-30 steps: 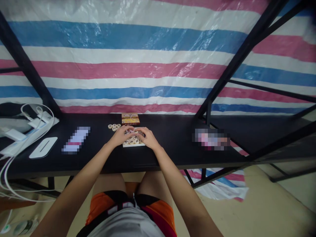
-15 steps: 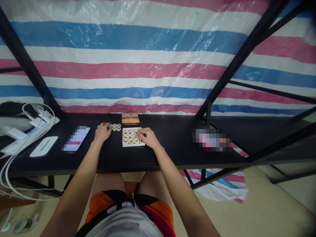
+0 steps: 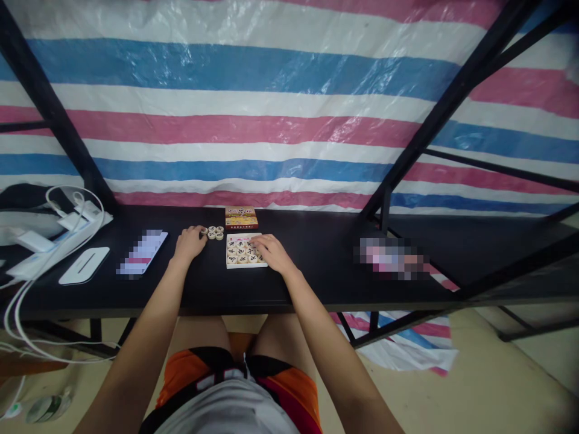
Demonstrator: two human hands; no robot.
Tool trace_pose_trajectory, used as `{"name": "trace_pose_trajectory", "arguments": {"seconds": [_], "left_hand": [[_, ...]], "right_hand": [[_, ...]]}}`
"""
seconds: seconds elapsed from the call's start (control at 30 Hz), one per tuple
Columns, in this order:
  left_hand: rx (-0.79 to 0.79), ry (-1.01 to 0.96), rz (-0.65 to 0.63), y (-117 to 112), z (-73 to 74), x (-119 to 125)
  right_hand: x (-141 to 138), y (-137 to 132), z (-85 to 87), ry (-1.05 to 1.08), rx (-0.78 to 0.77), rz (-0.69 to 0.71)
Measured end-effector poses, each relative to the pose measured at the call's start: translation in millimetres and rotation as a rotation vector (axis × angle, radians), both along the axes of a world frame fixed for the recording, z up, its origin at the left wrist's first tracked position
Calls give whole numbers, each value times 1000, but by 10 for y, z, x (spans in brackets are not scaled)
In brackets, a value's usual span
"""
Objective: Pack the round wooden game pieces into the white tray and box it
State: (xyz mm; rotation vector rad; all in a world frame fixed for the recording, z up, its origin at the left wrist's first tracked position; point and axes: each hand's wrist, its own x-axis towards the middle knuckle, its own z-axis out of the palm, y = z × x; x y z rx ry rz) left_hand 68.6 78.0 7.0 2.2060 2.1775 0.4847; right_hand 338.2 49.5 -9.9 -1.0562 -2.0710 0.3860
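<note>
Several round Chinese chess pieces [image 3: 216, 233] lie in a small cluster on the black tabletop. My left hand [image 3: 190, 243] rests palm down just left of them, its fingers stretched out and the tips at the leftmost piece. A shallow white box [image 3: 248, 266] holds rows of more Chinese chess pieces [image 3: 241, 250]. Over the right side of this box lies my right hand [image 3: 270, 250], fingers extended and touching the pieces; its palm side is hidden. Behind the box sits a yellow and red box lid [image 3: 241, 218].
Left on the black table [image 3: 316, 271] are a phone [image 3: 145, 253], a white flat device [image 3: 84, 266] and a white power strip [image 3: 54, 247] with cables. A blurred item [image 3: 391, 258] lies to the right. Black metal posts [image 3: 420, 126] frame a striped plastic sheet [image 3: 244, 129].
My right hand's fingers have flattened over the pieces in the box. My left hand has stayed beside the cluster. The whole view has shifted slightly.
</note>
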Motion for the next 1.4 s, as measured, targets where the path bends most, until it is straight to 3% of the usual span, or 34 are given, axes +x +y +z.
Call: {"name": "trace_pose_trajectory", "arguments": {"seconds": [0.23,0.5,0.57,0.7,0.8,1.03,1.17,1.3,1.4], "left_hand": [[11,14,30,-53,54,20],[21,-59,26,-119,139,30],[89,-152,-64,-128,157,74],[223,-406,-405,-187,179,288],[238,-431,-595,-262,179,482],[269,-355,-767,-327,110,657],[265,-346,-724,-293,115,643],[319,-345,-454,-159,123,445],[249,-278,-299,-36,73,221]], "right_hand": [[-1,19,-35,-2,-32,0],[-9,-45,76,-5,-3,-66],[-10,-60,87,9,32,-86],[-25,-83,83,74,93,-108],[-62,-111,81,105,113,-105],[-190,-185,100,71,117,50],[-151,-112,49,147,71,-46],[-44,16,-26,250,-9,-229],[11,70,-60,204,-91,-297]]}}
